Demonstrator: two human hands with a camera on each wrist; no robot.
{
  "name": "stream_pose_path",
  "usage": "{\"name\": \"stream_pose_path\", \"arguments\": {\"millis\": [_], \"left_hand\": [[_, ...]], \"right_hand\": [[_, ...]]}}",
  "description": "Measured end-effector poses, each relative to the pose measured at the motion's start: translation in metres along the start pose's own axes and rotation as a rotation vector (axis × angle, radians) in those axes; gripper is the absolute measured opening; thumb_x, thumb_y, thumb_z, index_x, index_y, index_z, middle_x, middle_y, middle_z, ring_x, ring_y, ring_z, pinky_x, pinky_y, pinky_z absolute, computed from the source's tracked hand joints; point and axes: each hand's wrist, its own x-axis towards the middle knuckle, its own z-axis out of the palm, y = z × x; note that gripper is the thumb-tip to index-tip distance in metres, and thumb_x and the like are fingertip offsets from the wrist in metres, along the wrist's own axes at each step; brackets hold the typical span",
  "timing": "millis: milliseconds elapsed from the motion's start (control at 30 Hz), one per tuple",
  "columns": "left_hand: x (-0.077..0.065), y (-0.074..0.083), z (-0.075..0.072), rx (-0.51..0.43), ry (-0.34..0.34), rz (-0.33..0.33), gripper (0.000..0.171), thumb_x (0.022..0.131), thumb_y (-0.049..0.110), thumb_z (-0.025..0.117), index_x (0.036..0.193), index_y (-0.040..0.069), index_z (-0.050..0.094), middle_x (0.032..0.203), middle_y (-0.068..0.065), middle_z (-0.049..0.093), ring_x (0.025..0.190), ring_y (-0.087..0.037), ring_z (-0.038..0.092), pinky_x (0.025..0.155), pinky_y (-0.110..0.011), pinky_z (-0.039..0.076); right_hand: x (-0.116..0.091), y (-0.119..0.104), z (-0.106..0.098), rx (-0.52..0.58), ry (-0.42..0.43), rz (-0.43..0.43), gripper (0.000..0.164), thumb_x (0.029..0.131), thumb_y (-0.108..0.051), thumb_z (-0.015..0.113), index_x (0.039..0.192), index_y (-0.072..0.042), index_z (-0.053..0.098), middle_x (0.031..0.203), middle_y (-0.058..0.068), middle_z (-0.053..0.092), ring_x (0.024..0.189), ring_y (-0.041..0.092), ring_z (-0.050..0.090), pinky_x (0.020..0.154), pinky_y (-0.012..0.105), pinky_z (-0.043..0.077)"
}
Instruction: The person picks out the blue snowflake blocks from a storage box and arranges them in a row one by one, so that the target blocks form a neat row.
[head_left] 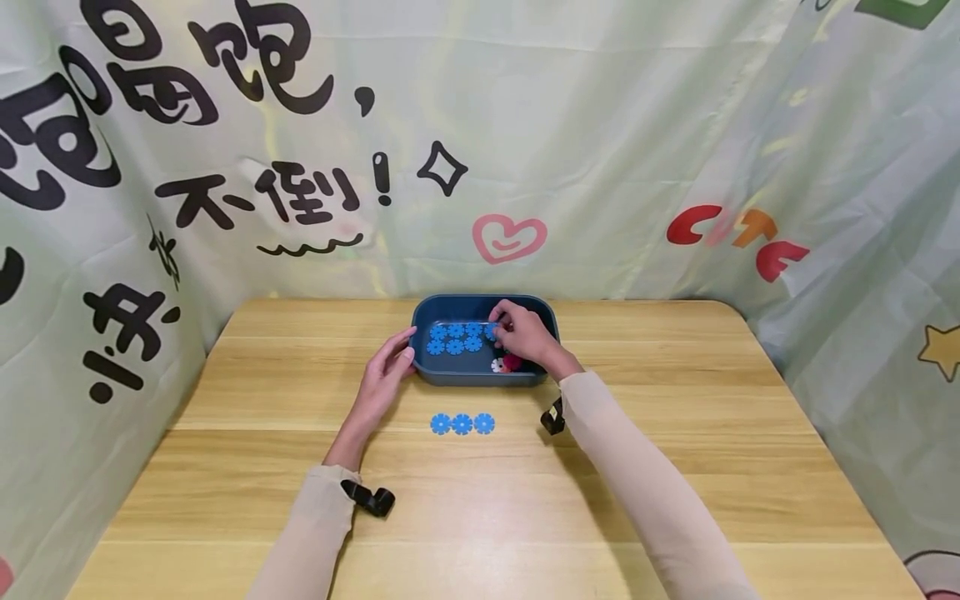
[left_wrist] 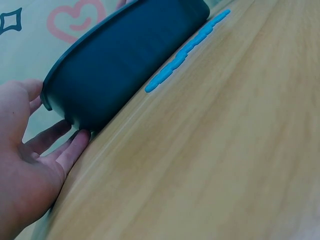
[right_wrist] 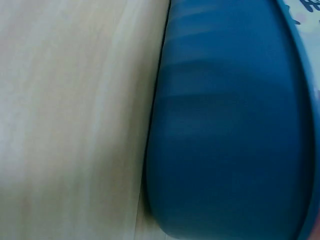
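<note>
A dark blue bin (head_left: 480, 379) stands near the table's back edge. My left hand (head_left: 386, 375) touches its left end from outside; in the left wrist view the fingers (left_wrist: 75, 150) lie against the outer wall and rim. My right hand (head_left: 525, 333) reaches inside at the right and pinches a blue snowflake disc (head_left: 491, 331), partly hidden by the fingers. Left of it, several blue snowflake discs (head_left: 455, 331) lie in two rows on the bin floor. Beneath the right hand show a white snowflake disc (head_left: 497, 365) and a pinkish-red piece (head_left: 512, 362).
In front of the bin, a row of three blue snowflake discs (head_left: 462, 424) lies on the wooden table (head_left: 465, 508). A printed curtain (head_left: 600, 150) hangs behind the table and at both sides. Each wrist carries a black camera mount (head_left: 369, 498).
</note>
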Motion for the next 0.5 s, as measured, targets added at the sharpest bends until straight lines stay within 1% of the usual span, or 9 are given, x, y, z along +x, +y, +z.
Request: {"name": "stream_pose_path", "arguments": {"millis": [167, 333, 400, 500], "left_hand": [[0.0, 0.0, -0.001, -0.008, 0.001, -0.007, 0.046, 0.109, 0.029, 0.052, 0.154, 0.018, 0.049, 0.158, -0.008, 0.042, 0.138, -0.032, 0.05, 0.102, -0.026, 0.052], [0.0, 0.001, -0.001, -0.019, -0.004, -0.031, 0.046, 0.11, 0.024, 0.05, 0.155, 0.014, 0.047, 0.16, -0.011, 0.039, 0.14, -0.034, 0.047, 0.107, -0.036, 0.049], [-0.001, 0.005, 0.0, -0.018, -0.007, -0.039, 0.046, 0.11, 0.022, 0.05, 0.155, 0.012, 0.046, 0.16, -0.012, 0.039, 0.14, -0.035, 0.047, 0.108, -0.039, 0.048], [-0.004, 0.018, 0.002, -0.012, -0.011, -0.043, 0.047, 0.11, 0.022, 0.049, 0.155, 0.009, 0.045, 0.159, -0.013, 0.039, 0.141, -0.036, 0.046, 0.109, -0.041, 0.047]], "right_hand": [[-0.006, -0.002, -0.003, 0.027, 0.033, -0.041, 0.013, 0.104, -0.006, 0.058, 0.117, -0.004, 0.06, 0.098, 0.011, 0.066, 0.086, 0.029, 0.072, 0.083, 0.04, 0.06], [-0.012, -0.005, -0.01, 0.031, 0.077, -0.103, 0.019, 0.102, -0.005, 0.062, 0.12, 0.001, 0.063, 0.098, 0.013, 0.068, 0.085, 0.031, 0.071, 0.078, 0.038, 0.06], [-0.015, -0.006, -0.014, 0.034, 0.087, -0.113, 0.021, 0.102, -0.005, 0.063, 0.121, 0.002, 0.064, 0.098, 0.014, 0.069, 0.085, 0.032, 0.071, 0.077, 0.037, 0.061], [-0.021, -0.008, -0.017, 0.051, 0.086, -0.118, 0.021, 0.103, -0.005, 0.062, 0.123, 0.0, 0.065, 0.098, 0.016, 0.069, 0.086, 0.034, 0.07, 0.075, 0.035, 0.061]]}}
